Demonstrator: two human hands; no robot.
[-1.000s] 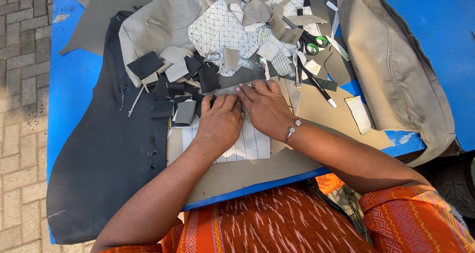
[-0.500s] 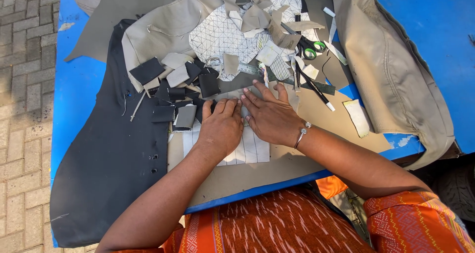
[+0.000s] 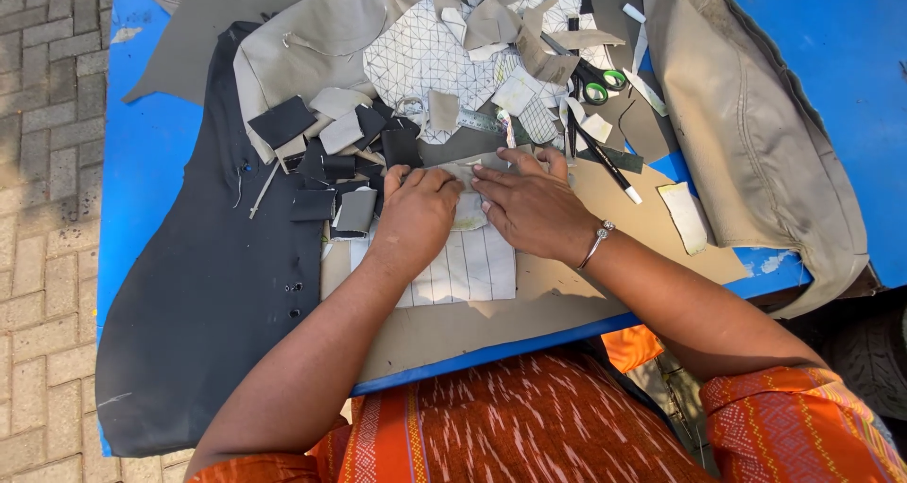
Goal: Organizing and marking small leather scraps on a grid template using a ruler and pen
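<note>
Head view, looking down on a blue table (image 3: 151,162) crowded with fabric and offcuts.

Left hand (image 3: 416,214) lying palm down, fingers curled, pressing a small beige fabric piece (image 3: 470,209) onto a white lined sheet (image 3: 468,266). Right hand (image 3: 531,204) lying flat just beside it, fingers spread and pointing left, fingertips touching the same piece. Both hands pressing rather than gripping; nothing pinched or lifted. Silver bangle (image 3: 595,244) sitting on the right wrist.

Beige fabric piece resting at the top edge of the lined sheet, between the two hands, partly hidden under them. Lined sheet lying on a tan board (image 3: 567,294) reaching the near table edge.

Large black fabric panel (image 3: 208,294) covering the left side of the table, hanging over the near edge. Small black and grey offcuts (image 3: 340,152) piled just beyond the left hand. White quilted fabric (image 3: 425,58) lying further back under beige scraps. Green-handled scissors (image 3: 595,81) sitting beyond the right hand, black pen (image 3: 605,162) lying diagonally near it. Big beige cover (image 3: 756,133) bunched up at the right. Orange patterned clothing (image 3: 529,426) filling the bottom.
</note>
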